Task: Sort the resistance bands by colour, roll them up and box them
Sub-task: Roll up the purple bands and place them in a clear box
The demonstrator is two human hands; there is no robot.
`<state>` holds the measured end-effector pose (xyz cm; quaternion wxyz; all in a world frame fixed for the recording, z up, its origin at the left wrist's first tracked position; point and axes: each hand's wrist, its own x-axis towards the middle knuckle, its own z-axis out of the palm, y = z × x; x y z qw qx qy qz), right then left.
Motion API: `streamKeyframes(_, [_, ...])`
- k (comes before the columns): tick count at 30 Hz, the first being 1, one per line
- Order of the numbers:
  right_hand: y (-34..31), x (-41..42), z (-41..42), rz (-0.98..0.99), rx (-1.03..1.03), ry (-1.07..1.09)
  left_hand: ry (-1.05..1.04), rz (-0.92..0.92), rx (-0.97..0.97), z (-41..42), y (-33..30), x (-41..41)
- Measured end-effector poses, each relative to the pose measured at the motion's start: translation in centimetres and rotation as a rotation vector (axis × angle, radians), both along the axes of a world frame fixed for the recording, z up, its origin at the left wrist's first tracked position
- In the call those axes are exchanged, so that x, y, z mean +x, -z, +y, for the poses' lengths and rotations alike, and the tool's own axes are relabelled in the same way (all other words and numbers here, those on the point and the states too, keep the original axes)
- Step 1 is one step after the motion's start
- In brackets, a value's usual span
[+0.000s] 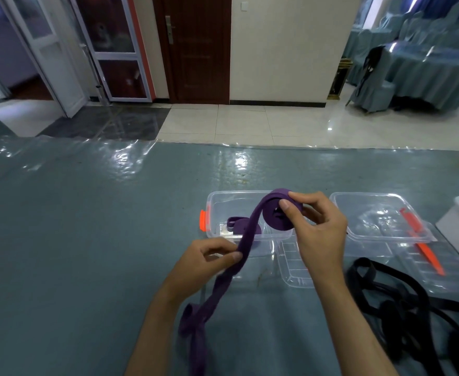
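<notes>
Nearest the camera, the loose tail of the purple resistance band (217,291) trails over the blue-grey table cover (73,240) below both hands. The left hand (203,263) pinches the strap to feed it taut, while the right hand (315,229) grips the growing roll above the clear plastic box (214,202) (one purple roll already inside), likely for a short drop. Black bands (402,308) wait right of the right hand. Beyond: glossy tiled floor, dark door.
</notes>
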<state>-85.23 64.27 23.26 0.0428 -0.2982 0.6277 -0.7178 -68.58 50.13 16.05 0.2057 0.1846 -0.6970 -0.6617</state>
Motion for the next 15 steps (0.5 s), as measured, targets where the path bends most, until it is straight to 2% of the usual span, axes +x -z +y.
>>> streamKeyframes(2, [0.0,0.1,0.0,0.002,0.007,-0.007,0.032,-0.034,-0.077,0.0,0.9,-0.6])
streamKeyframes(7, [-0.1,0.2,0.1,0.012,0.016,-0.039,0.059,-0.061,-0.047,1.3,1.6,-2.1])
streamKeyframes(11, [-0.3,0.1,0.1,-0.017,-0.009,-0.045,-0.210,-0.005,-0.059,1.9,2.4,-3.4])
streamKeyframes(13, [-0.4,0.2,0.1,-0.058,-0.045,-0.056,-0.363,-0.017,-0.187,1.6,2.9,-3.5])
streamKeyframes(15, [-0.7,0.3,0.1,-0.075,-0.071,-0.058,-0.426,-0.019,-0.274,1.5,3.2,-3.4])
